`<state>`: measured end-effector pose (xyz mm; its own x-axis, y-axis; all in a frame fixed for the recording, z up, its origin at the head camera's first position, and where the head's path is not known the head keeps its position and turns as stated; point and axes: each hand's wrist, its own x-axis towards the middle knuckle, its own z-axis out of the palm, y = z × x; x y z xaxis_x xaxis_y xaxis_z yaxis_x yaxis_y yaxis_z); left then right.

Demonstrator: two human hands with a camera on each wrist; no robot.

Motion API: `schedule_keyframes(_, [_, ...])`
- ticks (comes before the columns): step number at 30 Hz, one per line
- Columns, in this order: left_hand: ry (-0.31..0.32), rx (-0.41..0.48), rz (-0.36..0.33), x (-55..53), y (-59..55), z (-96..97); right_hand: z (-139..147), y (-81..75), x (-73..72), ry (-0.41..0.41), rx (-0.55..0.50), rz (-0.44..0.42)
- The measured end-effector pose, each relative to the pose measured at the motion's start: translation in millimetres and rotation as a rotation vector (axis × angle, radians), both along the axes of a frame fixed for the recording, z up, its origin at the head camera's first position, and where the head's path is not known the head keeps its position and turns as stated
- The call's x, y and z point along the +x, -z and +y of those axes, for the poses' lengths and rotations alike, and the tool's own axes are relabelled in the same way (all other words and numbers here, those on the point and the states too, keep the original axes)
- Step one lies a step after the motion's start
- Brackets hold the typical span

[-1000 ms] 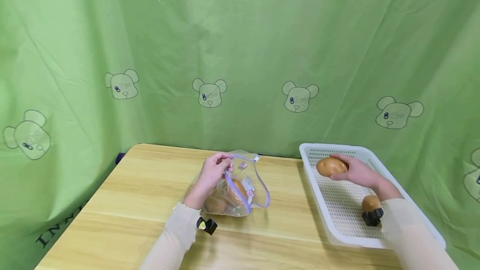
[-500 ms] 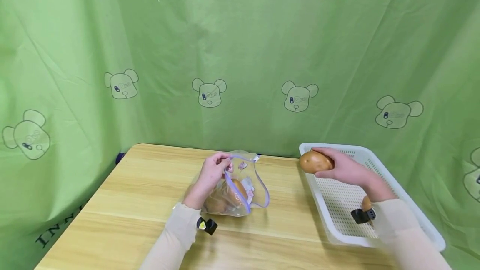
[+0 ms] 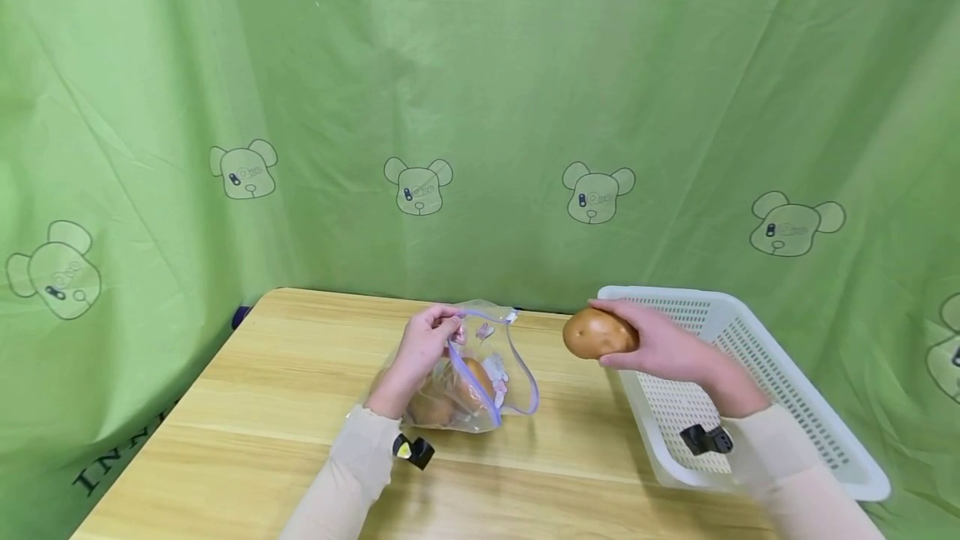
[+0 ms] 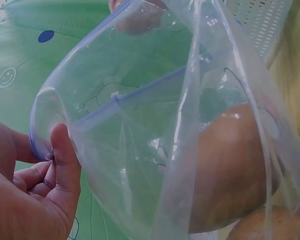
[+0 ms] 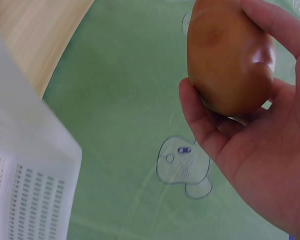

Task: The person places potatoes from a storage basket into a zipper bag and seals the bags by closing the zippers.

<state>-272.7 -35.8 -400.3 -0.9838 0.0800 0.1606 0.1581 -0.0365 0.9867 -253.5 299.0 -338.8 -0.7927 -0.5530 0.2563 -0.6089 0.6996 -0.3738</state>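
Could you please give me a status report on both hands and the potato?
Left hand pinching edge of clear bag, mouth open. Right hand holding potato near white basket's left edge, outside bag. No obstacle seen between potato and bag.

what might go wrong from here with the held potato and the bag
The smooth, shiny potato might slip from the right hand. The thin, clear bag is pinched by the left hand at one side of its mouth, so the opening might fold in if bumped.
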Motion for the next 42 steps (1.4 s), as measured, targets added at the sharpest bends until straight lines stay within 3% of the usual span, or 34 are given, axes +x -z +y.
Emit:
schedule_keyframes(7, [0.005, 0.001, -0.006, 0.8, -0.1, 1.1, -19.5, 3.2, 7.9, -0.051, -0.006, 0.009])
schedule_keyframes(18, [0.008, -0.004, -0.008, 0.6, -0.9, 2.2, -48.5, 14.2, 10.1, -0.222, -0.116, 0.034])
schedule_keyframes(29, [0.012, 0.014, -0.012, 1.0, -3.5, 3.9, -73.6, 26.9, 15.0, -0.21, -0.106, -0.036])
schedule_keyframes(33, [0.03, 0.011, -0.013, 13.0, -18.0, 3.2, -80.5, 29.0, 15.4, -0.216, -0.101, -0.042])
schedule_keyframes(36, [0.043, 0.005, -0.024, 14.3, -20.4, 2.9, -85.4, 32.2, 15.3, -0.22, -0.101, -0.041])
schedule_keyframes(42, [0.034, 0.021, -0.025, -0.6, -2.3, 4.4, -92.8, 38.4, 15.2, -0.192, -0.083, -0.078])
